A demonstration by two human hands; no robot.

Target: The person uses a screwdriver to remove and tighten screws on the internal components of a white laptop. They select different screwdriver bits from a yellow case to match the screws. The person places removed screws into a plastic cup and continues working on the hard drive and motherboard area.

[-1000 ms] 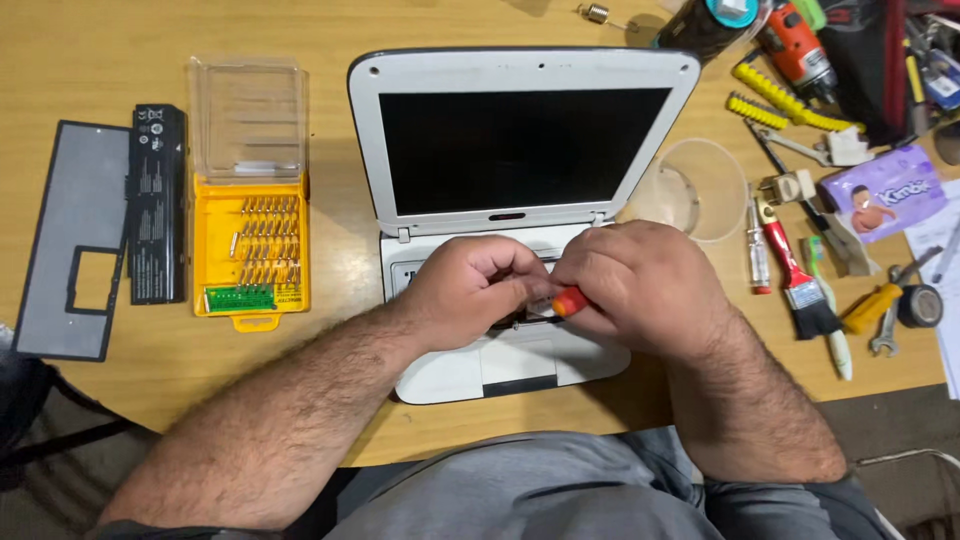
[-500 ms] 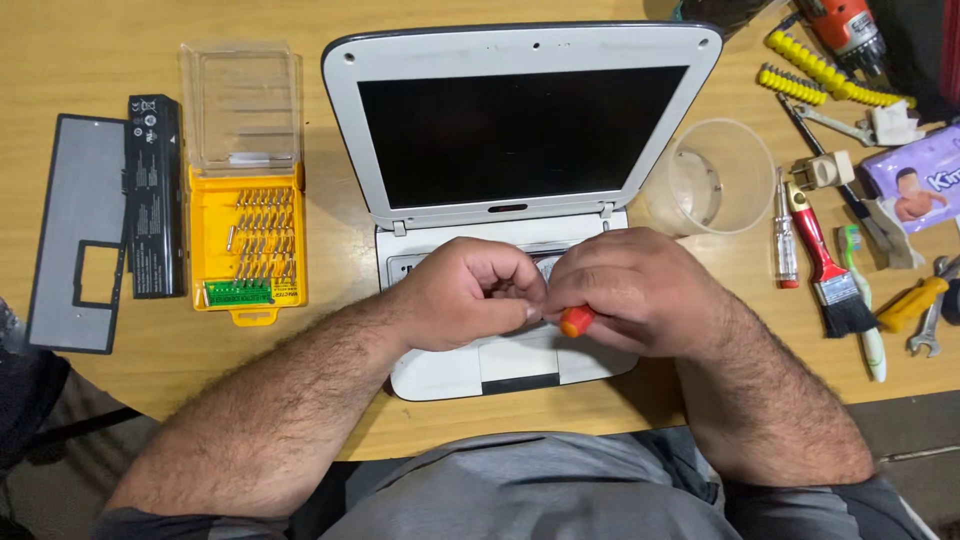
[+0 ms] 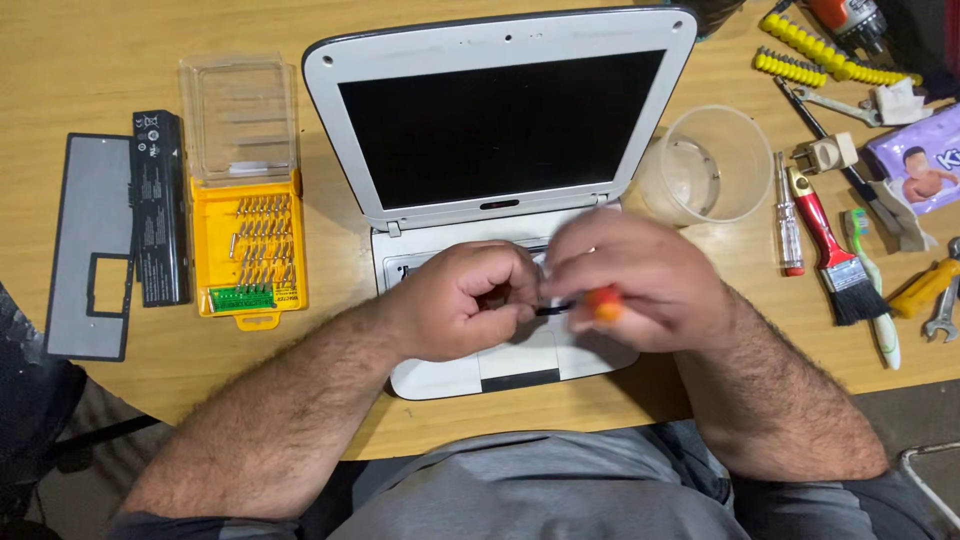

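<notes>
white laptop (image 3: 500,120) under both hands; right hand (image 3: 640,285) grasps an orange-handled screwdriver (image 3: 603,303), left hand (image 3: 465,300) clenched.

Even, warm light falls from above on the bench (image 3: 80,60), casting only soft, short shadows. The right hand (image 3: 645,280) at frame centre is smeared by motion blur; the dark laptop screen (image 3: 500,125) shows no glare. Edges stay sharp.

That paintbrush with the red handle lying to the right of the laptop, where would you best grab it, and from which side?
Take the paintbrush by its red handle, coming from above. It lies flat on the wooden table, handle pointing away from the person and black bristles toward them. The handle is long and narrow, so a grip across its width should suit. A small screwdriver and a toothbrush lie close on either side, so come straight down.
</notes>
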